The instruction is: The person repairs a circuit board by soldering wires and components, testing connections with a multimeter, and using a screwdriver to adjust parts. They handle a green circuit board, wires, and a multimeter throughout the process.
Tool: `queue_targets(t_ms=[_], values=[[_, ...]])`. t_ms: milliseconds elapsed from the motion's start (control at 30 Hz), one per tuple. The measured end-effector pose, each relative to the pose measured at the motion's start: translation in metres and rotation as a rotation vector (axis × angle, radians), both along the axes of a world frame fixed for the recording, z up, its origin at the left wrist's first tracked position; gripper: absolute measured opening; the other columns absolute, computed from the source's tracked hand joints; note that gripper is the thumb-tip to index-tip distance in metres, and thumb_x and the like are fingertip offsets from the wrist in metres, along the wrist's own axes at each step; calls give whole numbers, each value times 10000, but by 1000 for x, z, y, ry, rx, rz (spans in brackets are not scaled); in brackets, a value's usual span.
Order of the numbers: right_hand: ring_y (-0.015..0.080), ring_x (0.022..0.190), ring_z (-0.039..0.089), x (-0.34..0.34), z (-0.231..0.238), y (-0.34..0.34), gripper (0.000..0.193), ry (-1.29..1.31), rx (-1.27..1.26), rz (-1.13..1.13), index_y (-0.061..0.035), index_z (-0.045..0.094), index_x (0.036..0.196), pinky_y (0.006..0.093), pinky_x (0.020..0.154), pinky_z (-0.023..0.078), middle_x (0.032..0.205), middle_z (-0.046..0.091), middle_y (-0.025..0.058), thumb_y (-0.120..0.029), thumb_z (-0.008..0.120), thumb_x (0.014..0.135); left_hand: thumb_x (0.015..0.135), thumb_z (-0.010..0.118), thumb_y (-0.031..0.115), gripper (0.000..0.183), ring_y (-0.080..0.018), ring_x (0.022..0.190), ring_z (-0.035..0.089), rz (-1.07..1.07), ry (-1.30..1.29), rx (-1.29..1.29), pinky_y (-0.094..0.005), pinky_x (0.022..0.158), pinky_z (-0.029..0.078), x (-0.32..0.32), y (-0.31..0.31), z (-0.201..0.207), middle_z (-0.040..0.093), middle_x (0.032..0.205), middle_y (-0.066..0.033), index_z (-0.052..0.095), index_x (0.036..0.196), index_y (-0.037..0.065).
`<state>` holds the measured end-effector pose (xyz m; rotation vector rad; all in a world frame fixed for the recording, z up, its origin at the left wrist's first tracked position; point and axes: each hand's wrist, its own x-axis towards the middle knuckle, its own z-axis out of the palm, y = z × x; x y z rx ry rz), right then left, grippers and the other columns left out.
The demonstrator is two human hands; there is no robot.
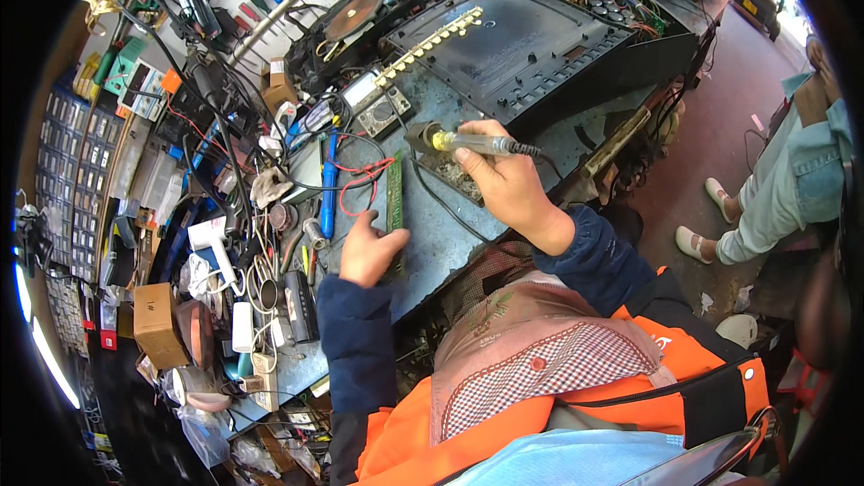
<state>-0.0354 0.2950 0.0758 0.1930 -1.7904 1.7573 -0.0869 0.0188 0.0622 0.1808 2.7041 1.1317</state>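
My right hand [508, 184] is closed around the clear handle of a corded soldering iron [490, 141], whose yellow collar and thick brownish end point left. Below and left of it, my left hand [367, 250] has curled fingers, with its thumb across the near end of a narrow green circuit board [394, 189]. Part of that grip is hidden. A thin red wire [364, 175] loops beside the board. Just left lies a blue solder sucker [329, 184]. Under the iron's end sits a shallow tray [450, 178] with greyish bits.
A large black panel [504, 45] with a cream connector strip [430, 45] across it fills the far bench. An analog multimeter [384, 111] lies before it. Tangled cables, a white heat gun [212, 238] and a cardboard box [158, 326] crowd the left. Another person [792, 180] stands at right.
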Motion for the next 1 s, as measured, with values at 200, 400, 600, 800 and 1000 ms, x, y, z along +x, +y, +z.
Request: queue_targets(t_ms=[200, 400, 600, 800, 1000], values=[[183, 954, 705, 8, -18, -10, 323, -252, -356, 145, 39, 625, 1303, 350, 809, 576, 1097, 700, 116, -129, 696, 1036, 896, 753, 198, 729, -184, 781, 668, -21, -423, 793, -309, 688, 558, 40, -53, 61, 672, 1083, -100, 504, 1531, -61], [183, 1011, 696, 26, -30, -30, 411, -401, -437, 530, 24, 593, 1414, 340, 863, 593, 1164, 683, 108, -167, 680, 1060, 862, 776, 199, 806, -312, 970, 764, -144, -359, 1163, -451, 815, 676, 69, -55, 83, 650, 1216, -179, 434, 1543, -64], [264, 1131, 709, 57, 10, -60, 702, -124, 152, 775, 22, 527, 1483, 398, 1011, 548, 1280, 715, 200, -295, 853, 948, 803, 836, -83, 773, -224, 1096, 721, -135, 46, 1028, -389, 1000, 587, 89, 6, 79, 696, 1224, -104, 503, 1498, -18], [268, 1032, 691, 54, -21, -48, 687, -112, -154, 875, 24, 501, 1456, 387, 952, 549, 1171, 713, 170, -250, 839, 924, 985, 801, 140, 599, -188, 1093, 688, -162, 146, 793, -349, 973, 561, 73, 22, 87, 689, 1252, -91, 522, 1492, -15], [366, 1279, 670, 36, -58, -45, 647, 330, 110, 672, 4, 482, 1372, 459, 1119, 495, 1279, 699, 177, -325, 820, 929, 1117, 605, 351, 549, -330, 1365, 606, 80, -105, 1106, -477, 1157, 504, -89, -23, 68, 602, 1515, -206, 497, 1504, -23]])
